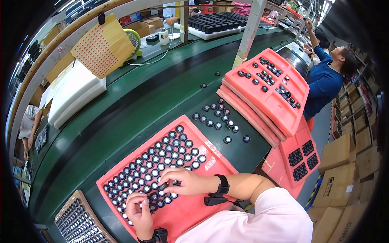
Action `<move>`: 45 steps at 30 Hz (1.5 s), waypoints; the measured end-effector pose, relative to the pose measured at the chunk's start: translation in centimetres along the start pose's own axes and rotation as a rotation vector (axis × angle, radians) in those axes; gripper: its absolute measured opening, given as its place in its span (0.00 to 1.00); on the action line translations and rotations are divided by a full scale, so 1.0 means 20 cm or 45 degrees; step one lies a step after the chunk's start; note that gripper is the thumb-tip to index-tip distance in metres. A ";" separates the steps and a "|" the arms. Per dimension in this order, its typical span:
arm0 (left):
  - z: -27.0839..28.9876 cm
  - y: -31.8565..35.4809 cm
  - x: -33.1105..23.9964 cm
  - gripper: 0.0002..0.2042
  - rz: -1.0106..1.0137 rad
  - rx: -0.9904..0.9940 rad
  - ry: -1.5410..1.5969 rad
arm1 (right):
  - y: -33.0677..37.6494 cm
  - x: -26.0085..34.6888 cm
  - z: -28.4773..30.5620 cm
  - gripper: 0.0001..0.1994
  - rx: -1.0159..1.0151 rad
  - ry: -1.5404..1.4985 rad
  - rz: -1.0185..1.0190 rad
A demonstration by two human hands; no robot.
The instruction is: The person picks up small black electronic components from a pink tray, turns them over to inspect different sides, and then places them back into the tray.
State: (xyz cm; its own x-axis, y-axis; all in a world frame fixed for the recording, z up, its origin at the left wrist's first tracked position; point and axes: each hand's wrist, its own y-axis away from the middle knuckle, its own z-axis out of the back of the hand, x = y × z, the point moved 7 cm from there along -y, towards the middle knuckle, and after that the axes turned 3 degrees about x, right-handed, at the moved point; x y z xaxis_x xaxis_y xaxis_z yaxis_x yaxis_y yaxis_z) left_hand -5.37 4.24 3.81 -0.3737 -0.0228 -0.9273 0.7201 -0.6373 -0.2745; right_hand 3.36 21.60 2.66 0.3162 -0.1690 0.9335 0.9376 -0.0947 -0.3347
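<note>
My right hand [187, 182] pinches a small black cylindrical part [163, 186] between thumb and fingers, over a pink foam tray [190, 216]. Rows of black round parts with pale, shiny tops [161, 166] stand in that tray, filling much of its far and left side. Close by on the left, my left hand [139, 212] hovers at the near edge of the rows, its fingers curled in toward the thumb. Whatever it may hold is hidden. Black bands with small devices sit on both wrists.
Loose black parts [218, 113] lie on the green bench beyond the tray. Stacked pink trays [267, 97] stand right of them. At lower left is another filled tray [79, 220]. White foam blocks [77, 93] lie at far left. A person in blue [324, 87] works at right, near cardboard boxes [334, 184].
</note>
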 end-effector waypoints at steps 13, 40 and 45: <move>0.00 0.02 -0.05 0.03 0.020 -0.001 0.035 | -0.01 0.04 -0.02 0.13 -0.006 0.115 0.039; -0.14 0.02 0.00 0.22 -0.051 0.270 0.070 | 0.00 0.04 -0.11 0.19 0.085 0.168 0.131; -0.13 0.03 -0.03 0.23 -0.047 0.249 0.009 | 0.02 0.00 -0.09 0.18 0.083 0.052 0.032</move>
State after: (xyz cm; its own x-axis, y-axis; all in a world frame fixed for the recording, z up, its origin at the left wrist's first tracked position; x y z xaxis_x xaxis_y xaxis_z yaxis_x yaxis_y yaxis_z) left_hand -3.23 5.94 3.47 -0.3933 0.0085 -0.9194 0.5782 -0.7752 -0.2546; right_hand 3.41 19.76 2.29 0.3347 -0.2108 0.9184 0.9373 -0.0261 -0.3475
